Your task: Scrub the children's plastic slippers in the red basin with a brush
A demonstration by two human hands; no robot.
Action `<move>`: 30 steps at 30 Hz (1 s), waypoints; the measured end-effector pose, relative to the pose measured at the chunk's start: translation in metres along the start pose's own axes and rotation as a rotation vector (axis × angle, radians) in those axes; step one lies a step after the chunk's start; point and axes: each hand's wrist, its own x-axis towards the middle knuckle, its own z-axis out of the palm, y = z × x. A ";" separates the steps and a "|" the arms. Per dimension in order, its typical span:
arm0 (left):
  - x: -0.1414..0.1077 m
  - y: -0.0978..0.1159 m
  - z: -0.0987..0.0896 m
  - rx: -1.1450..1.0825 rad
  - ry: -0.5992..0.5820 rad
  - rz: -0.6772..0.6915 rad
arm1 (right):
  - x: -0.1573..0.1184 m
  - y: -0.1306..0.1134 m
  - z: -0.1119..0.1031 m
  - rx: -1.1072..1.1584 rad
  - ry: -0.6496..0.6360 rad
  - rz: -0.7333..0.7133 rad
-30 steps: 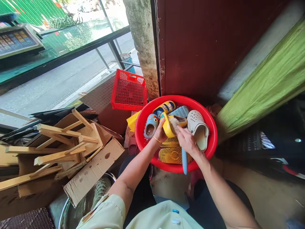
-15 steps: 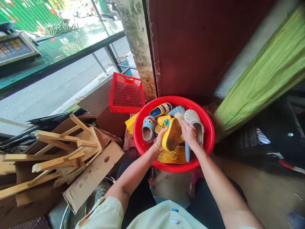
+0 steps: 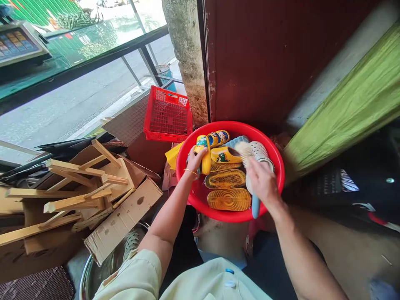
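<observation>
L grip [image 3: 196, 160] holds yel. clog [image 3: 205, 162], R grip [image 3: 261, 177] on scrub brush [image 3: 243, 151]; clog could slip into red tub [image 3: 231, 217] if L loosens.

Streetside shop, seemingly — glass counter [image 3: 67, 62]; road [image 3: 90, 93] outside

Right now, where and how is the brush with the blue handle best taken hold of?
By the blue handle, I'd say, coming from the person's right, as the right hand does. The handle is slim and its end points back toward the person, while the pale bristles sit at the far end, so this grip likely leaves them free.
</observation>
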 end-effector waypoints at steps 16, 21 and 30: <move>-0.005 -0.043 0.010 1.585 -0.304 0.102 | -0.001 0.109 -0.009 -0.373 -0.251 0.400; -0.004 -0.066 0.012 1.500 -0.341 0.046 | -0.006 0.113 0.000 -0.495 -0.310 0.411; -0.015 -0.061 0.021 1.283 -0.297 -0.012 | 0.005 0.097 0.002 -0.453 -0.336 0.450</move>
